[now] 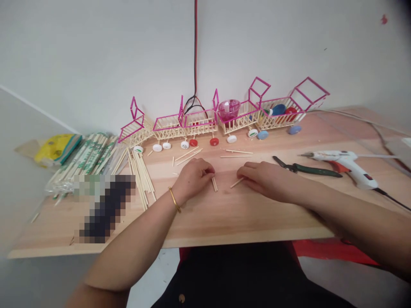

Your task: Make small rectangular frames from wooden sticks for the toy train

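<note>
My left hand (pixel 196 176), with a gold bangle at the wrist, is closed in a pinch at the top of two short wooden sticks (pixel 215 184) standing side by side near the middle of the table. To the right, my right hand (pixel 263 179) has its fingers curled together over another short wooden stick (pixel 236 183), whose free end points left and down. Its other end is hidden under the fingers. Just beyond the hands lie loose sticks (pixel 236 156) and several cut pieces (pixel 189 157).
Little stick carts (pixel 201 128) with pink rims and bottle-cap wheels line the wall. Green-handled cutters (pixel 316 170) and a white glue gun (pixel 356 167) lie right. Bare sticks (pixel 141 179), bagged chopsticks (pixel 88 158) and a blurred dark object (pixel 107 211) are left on the wooden table (pixel 224 222).
</note>
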Motion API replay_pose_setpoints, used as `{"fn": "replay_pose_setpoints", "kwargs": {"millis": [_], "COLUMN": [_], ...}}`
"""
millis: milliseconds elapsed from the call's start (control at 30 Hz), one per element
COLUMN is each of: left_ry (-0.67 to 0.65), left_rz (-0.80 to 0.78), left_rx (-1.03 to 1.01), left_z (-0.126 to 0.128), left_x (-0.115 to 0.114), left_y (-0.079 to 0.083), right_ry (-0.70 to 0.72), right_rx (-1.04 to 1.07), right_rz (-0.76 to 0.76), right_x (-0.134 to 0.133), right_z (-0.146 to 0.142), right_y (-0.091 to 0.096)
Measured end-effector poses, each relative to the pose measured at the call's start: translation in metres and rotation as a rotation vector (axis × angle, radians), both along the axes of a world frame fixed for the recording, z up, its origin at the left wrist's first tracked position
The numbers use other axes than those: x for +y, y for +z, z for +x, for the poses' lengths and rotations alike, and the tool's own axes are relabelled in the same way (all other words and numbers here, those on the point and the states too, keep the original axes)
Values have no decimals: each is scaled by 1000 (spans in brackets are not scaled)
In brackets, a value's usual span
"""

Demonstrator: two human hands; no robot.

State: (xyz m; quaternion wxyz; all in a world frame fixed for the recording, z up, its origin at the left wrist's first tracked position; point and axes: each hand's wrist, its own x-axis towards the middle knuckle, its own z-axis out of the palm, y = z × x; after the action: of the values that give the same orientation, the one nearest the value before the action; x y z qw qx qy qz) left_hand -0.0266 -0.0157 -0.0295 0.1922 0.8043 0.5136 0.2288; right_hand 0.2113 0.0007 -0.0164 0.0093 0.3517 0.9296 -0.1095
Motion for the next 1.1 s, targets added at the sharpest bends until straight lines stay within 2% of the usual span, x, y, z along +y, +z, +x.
{"fn": "replay_pose_setpoints", "kwargs": {"millis": [167,300,467,667,1100], "left_ry": [-100,-128,-127,-128,-157], "left_rz": [-14,-1,32,50,28], "left_rx": [99,97,67,61,123], "left_z": [2,3,5,6,3], "left_x": [-2,-1,-2,-3,-2], "left_y": [0,-3,-7,-12,-6], "right_ry": [-22,3,-5,-14,0], "right_rx": [1,-26,-90,-58,-33], "right_rz": [-1,16,57,53,17], "right_x": [4,-2,-11,-13,-16], "right_z": [-3,-11,-20,-22,-23], "right_y": [-1,0,2,0,3]}}
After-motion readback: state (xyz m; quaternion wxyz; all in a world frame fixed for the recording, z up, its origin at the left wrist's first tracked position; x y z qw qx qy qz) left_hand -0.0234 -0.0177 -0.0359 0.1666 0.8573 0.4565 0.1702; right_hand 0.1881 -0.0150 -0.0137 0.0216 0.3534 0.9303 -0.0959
